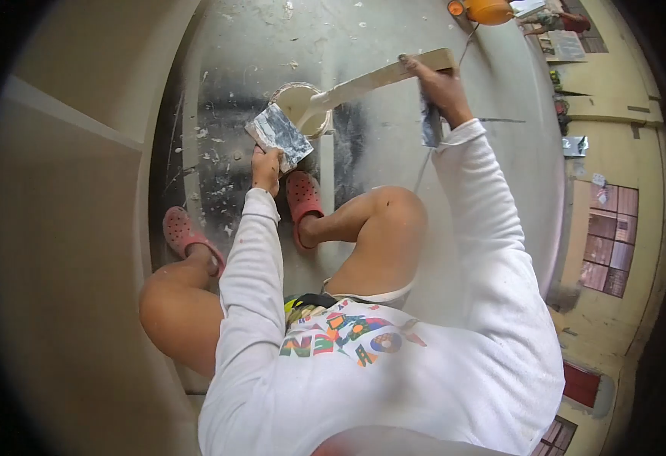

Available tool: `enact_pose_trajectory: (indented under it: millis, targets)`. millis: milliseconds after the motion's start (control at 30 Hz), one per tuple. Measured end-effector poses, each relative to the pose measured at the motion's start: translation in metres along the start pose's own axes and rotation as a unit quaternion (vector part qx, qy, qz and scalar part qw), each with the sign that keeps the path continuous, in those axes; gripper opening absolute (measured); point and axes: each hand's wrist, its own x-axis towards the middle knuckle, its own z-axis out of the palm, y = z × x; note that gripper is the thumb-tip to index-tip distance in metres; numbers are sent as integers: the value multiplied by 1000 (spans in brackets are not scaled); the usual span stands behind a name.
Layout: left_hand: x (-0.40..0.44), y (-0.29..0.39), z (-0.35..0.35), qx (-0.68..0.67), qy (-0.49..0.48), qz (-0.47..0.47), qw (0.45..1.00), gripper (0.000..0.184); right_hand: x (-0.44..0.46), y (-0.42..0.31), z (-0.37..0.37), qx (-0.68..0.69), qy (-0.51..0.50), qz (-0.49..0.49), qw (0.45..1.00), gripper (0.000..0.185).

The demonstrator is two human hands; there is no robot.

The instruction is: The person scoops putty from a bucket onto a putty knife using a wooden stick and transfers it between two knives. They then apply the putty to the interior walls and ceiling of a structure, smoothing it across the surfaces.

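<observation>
My left hand (266, 170) is closed around a flat metal putty blade (281, 135) smeared with white compound. The blade is tilted at the near left rim of a round bucket (274, 96) on the floor. Pale compound (295, 100) shows inside the bucket. My right hand (443, 90) grips a long flat stirring stick (378, 79), whose coated lower end reaches into the bucket. A second metal blade (430, 121) hangs beside my right palm, apparently held in the same hand; its handle is hidden.
Pink clogs (303, 199) stand close to the bucket on the splattered floor (226, 45). A pale wall panel (82, 228) rises at the left. An orange container (489, 11) stands at the top right, with another person (564, 21) beyond. Windows (610, 239) line the right wall.
</observation>
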Motion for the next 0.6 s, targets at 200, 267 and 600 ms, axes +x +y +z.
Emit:
enact_pose_trajectory:
  millis: [200,267,600]
  targets:
    - [10,-4,33,17,5,-38,999,34,-10,-79,-50,47,22,-17,999,34]
    - [8,-2,39,-9,8,-32,999,37,-17,-97,-61,36,10,-7,999,31]
    - [-5,14,45,-51,-67,-33,996,29,-32,-98,-41,-29,-28,4,999,25]
